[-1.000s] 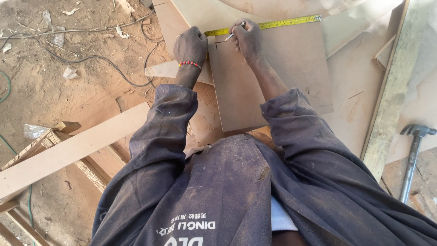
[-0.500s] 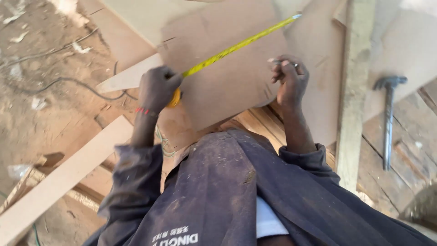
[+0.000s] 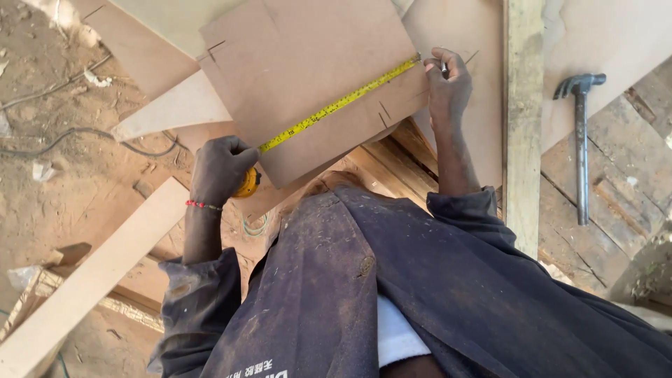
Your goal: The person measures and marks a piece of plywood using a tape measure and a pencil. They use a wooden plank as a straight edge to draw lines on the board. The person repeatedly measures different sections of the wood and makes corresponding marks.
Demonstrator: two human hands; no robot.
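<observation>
Yellow tape [image 3: 336,105] with black marks; brown board [image 3: 308,63]; red bead bracelet [image 3: 203,205]; dark grey hammer [image 3: 579,140]; faded navy coat [image 3: 392,280].

A claw hammer [image 3: 579,140] lies at the right of the frame on weathered wooden planks [image 3: 616,203], its head toward the top. Just left of it a pale wooden strip [image 3: 523,126] runs from the top edge downward. At the lower left a long pale board [image 3: 98,269] slants across sandy ground [image 3: 49,203]. A dark cable [image 3: 84,133] snakes over the dirt at the left. Scraps of white litter [image 3: 42,170] lie near it.
</observation>
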